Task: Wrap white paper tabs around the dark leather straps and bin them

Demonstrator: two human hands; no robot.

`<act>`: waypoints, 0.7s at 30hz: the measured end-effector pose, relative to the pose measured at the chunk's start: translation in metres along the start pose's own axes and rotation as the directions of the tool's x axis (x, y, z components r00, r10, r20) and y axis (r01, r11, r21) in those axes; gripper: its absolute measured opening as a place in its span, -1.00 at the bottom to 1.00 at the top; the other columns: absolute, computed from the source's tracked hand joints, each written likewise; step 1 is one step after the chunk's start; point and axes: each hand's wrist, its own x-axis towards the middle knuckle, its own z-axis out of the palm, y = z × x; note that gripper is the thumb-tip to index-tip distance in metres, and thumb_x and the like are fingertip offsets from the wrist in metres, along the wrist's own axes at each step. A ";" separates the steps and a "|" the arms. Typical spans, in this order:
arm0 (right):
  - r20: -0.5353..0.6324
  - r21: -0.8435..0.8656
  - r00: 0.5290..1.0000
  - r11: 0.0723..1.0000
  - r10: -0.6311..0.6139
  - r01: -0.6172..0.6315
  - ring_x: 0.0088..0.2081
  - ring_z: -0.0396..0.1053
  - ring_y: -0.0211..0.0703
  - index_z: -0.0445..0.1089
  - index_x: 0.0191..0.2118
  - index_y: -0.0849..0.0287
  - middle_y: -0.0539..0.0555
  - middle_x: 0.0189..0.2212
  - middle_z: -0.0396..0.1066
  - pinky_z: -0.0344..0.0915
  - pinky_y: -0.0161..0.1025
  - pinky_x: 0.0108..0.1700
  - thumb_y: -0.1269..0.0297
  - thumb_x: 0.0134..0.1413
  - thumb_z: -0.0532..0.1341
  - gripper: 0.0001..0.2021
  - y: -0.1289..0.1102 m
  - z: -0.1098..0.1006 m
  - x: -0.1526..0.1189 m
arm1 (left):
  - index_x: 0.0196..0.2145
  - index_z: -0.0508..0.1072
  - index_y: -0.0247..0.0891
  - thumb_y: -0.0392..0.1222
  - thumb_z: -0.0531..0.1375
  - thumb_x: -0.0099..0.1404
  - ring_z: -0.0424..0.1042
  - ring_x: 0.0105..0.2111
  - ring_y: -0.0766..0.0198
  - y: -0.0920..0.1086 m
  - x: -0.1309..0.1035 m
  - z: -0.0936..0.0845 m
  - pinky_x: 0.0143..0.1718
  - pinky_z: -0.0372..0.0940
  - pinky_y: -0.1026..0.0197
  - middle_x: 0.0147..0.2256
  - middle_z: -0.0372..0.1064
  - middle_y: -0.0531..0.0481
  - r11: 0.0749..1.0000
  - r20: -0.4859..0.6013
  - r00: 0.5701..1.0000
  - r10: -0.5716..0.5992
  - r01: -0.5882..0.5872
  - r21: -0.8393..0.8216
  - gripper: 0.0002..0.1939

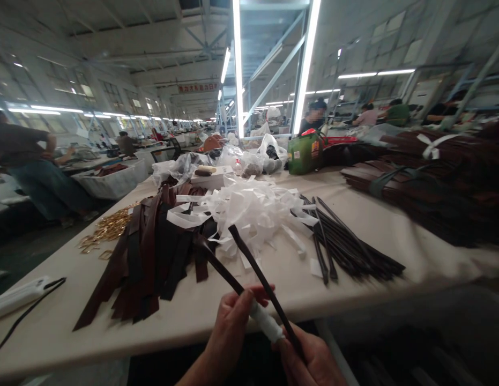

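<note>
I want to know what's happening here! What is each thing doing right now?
Left hand: fingers pinching a dark strap.
Right hand: gripping the strap's other end.
Dark strap: folded, ends up, white tape around the fold.
White paper strips: heaped loose.
Thin straps: lying flat together.
Gold rings: piled.

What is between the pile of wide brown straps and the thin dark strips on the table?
A heap of white paper strips lies between the wide brown straps and thin dark strips, in the head view.

Both hands sit low in view, at 6 o'clock. The left hand [229, 327] is curled, fingertips pinched toward 1 o'clock; the right hand [311, 362] is closed in a grip, touching it.
</note>
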 end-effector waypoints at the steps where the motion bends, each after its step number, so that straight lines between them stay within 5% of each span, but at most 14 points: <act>1: -0.007 -0.005 1.000 1.000 -0.017 0.017 -0.56 0.13 -0.26 0.36 -0.25 0.16 -0.13 -0.60 0.14 0.07 -0.31 -0.50 -0.21 0.31 -0.07 -0.47 -0.004 -0.003 -0.003 | -0.15 0.65 -0.25 0.19 0.31 0.20 0.54 -0.14 -0.03 -0.004 -0.003 0.003 -0.09 0.39 0.05 -0.16 0.61 -0.21 0.999 0.071 0.996 -0.051 0.050 0.019 -0.53; 3: -0.050 -0.059 0.998 0.997 -0.042 0.039 -0.53 0.19 -0.26 0.38 -0.23 0.16 -0.12 -0.57 0.19 0.12 -0.32 -0.46 -0.12 0.35 -0.03 -0.55 -0.013 -0.013 -0.013 | -0.06 0.62 -0.21 0.16 0.29 0.23 0.53 -0.08 -0.07 -0.011 -0.011 0.009 -0.01 0.37 0.00 -0.07 0.59 -0.20 0.992 0.186 0.976 -0.116 0.103 0.079 -0.54; 8: -0.348 -0.240 0.936 0.970 -0.046 -0.042 -0.57 0.19 -0.29 0.28 -0.46 0.11 -0.12 -0.60 0.22 0.12 -0.33 -0.50 -0.03 0.34 0.04 -0.59 -0.016 -0.071 -0.060 | 0.03 0.57 -0.13 0.10 0.29 0.26 0.52 -0.06 -0.03 -0.013 -0.013 0.007 0.02 0.36 0.04 -0.06 0.58 -0.14 0.915 0.315 0.944 -0.099 -0.038 0.402 -0.56; 11: -0.633 -0.189 0.770 0.950 0.075 -0.248 -0.64 0.17 -0.30 0.34 -0.34 0.10 -0.13 -0.62 0.23 0.12 -0.33 -0.58 -0.11 0.30 0.05 -0.60 0.007 -0.116 -0.104 | 0.04 0.55 -0.12 0.09 0.28 0.28 0.54 -0.11 0.02 -0.014 -0.006 0.001 -0.09 0.42 0.10 0.03 0.53 -0.14 0.926 0.236 0.966 -0.110 0.013 0.377 -0.56; 14: -0.783 -0.168 0.599 0.871 0.166 -0.461 -0.63 0.25 -0.26 0.36 -0.34 0.10 -0.10 -0.60 0.31 0.23 -0.28 -0.50 -0.09 0.27 0.06 -0.62 0.044 -0.143 -0.152 | -0.03 0.57 -0.16 0.08 0.33 0.22 0.56 -0.13 0.06 -0.014 -0.004 -0.001 -0.13 0.43 0.15 0.04 0.52 -0.13 0.950 0.110 0.987 -0.120 0.082 0.300 -0.58; 18: -0.820 -0.148 0.505 0.753 0.269 -0.642 -0.65 0.30 -0.14 0.30 -0.54 0.05 -0.09 -0.73 0.26 0.22 -0.18 -0.46 -0.04 0.22 0.10 -0.62 0.097 -0.136 -0.204 | -0.11 0.60 -0.22 0.07 0.39 0.14 0.57 -0.19 0.10 -0.011 -0.002 0.000 -0.15 0.42 0.17 -0.05 0.57 -0.13 0.960 0.022 0.990 -0.136 0.126 0.249 -0.58; 21: -0.791 -0.139 0.515 0.723 0.330 -0.677 -0.67 0.33 -0.09 0.27 -0.60 0.02 -0.09 -0.77 0.25 0.26 -0.16 -0.47 -0.06 0.21 0.07 -0.58 0.129 -0.109 -0.221 | -0.15 0.61 -0.22 0.07 0.40 0.12 0.57 -0.21 0.10 -0.014 0.000 -0.001 -0.15 0.42 0.16 -0.08 0.58 -0.13 0.959 0.013 0.990 -0.143 0.135 0.247 -0.60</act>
